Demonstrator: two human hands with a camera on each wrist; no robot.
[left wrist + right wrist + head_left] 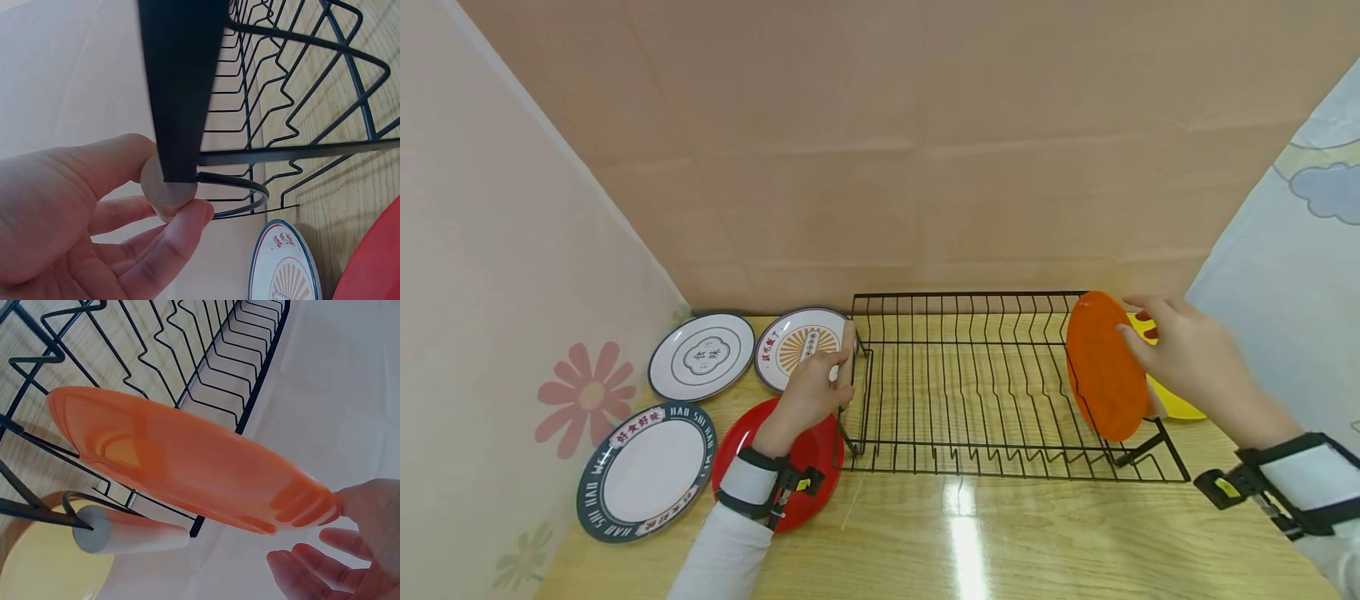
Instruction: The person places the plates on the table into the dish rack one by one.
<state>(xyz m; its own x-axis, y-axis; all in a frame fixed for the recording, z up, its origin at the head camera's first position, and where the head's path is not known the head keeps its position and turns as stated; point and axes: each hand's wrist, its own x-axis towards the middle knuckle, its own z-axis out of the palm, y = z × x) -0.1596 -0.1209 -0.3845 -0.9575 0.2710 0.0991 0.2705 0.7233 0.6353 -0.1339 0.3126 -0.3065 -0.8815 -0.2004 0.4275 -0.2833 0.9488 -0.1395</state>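
A black wire dish rack [970, 293] stands on the wooden table with an orange plate [1105, 367] upright at its right end. At the rack's left end, my left hand [808, 396] holds the round wooden handle [169, 190] between thumb and fingers. My right hand [1195, 342] is beside the orange plate's upper right edge. In the right wrist view the thumb tip is right at the plate's rim, while the other fingers are spread apart from it. The rack's right handle [137, 531] shows below the plate.
Left of the rack lie a red plate [737, 450] partly under my left forearm, a sunburst-patterned plate [782, 354], a white plate with a dark rim [662, 367] and a dark-bordered lettered plate [647, 475]. A yellow plate [1180, 404] lies right of the rack. A papered wall [880, 167] rises behind.
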